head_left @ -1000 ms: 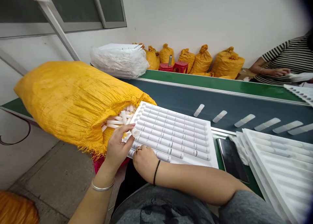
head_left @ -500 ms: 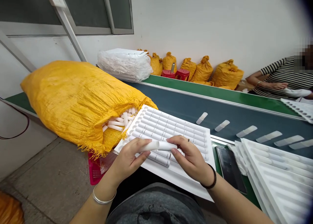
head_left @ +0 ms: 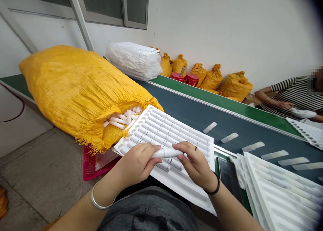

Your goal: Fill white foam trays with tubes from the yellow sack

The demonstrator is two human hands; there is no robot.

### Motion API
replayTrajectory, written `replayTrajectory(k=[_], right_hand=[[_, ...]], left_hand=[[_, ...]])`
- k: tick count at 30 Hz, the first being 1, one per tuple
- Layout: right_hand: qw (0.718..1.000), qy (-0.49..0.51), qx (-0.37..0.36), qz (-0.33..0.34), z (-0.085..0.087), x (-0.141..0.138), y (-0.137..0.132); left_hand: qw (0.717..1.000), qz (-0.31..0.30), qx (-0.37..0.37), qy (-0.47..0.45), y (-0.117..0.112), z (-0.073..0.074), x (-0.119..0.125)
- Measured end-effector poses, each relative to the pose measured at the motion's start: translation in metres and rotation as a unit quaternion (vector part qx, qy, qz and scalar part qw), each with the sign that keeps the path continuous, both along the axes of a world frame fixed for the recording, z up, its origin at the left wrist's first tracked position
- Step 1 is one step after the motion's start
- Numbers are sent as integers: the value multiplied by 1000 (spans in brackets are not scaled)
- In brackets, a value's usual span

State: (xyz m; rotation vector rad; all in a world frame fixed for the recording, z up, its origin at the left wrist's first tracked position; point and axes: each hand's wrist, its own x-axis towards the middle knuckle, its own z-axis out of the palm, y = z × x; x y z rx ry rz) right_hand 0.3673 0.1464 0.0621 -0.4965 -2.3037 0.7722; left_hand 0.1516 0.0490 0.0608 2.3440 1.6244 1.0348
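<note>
My left hand (head_left: 140, 163) is closed on a short white plastic cap (head_left: 158, 154). My right hand (head_left: 195, 162) grips a white plastic tube (head_left: 171, 153) between thumb and fingers. Cap and tube meet end to end in one line, held above a white moulded tray (head_left: 199, 194). Rows of white tubes with dark printed marks (head_left: 161, 130) lie in the tray's grooves. My fingers cover the outer ends of both pieces.
A large yellow sack (head_left: 75, 89) lies at left, its mouth spilling white caps (head_left: 117, 122). Capped tubes (head_left: 229, 137) lie on the dark conveyor belt (head_left: 186, 113). At right are a phone (head_left: 228, 177) and stacked trays (head_left: 267, 204). A person in stripes (head_left: 285, 94) sits across.
The cap and tube, slightly out of line before, now sit straight end to end. Both hands stay on them. The view has shifted and tilted a little.
</note>
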Motion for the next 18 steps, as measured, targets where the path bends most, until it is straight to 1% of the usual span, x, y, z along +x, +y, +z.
replayTrajectory(k=[2,6,7,8,9,11,14,18], right_hand=[[999,-14,-38,-27,-3,-1,-1],[983,-33,-165,-67,-8,-3,-1],[980,-37,-183,-68,-8,-3,0],[980,-42,-185,-64,-8,-3,2],[982,-49,-173,-55,-8,-2,3],[991,-65,-115,-22,-5,-1,7],[996,-81,-26,27,0,1,6],[993,-108,16,50,1,1,-3]], left_hand=[[1000,8,14,25,2,0,1],[997,9,40,66,4,-4,1],[997,9,42,64,4,-5,0],[998,13,38,56,4,-7,-1],[998,18,30,43,3,-9,-2],[1000,24,5,11,1,-12,-4],[999,1,-18,-29,-2,-15,-3],[998,-32,-18,-48,-4,-17,9]])
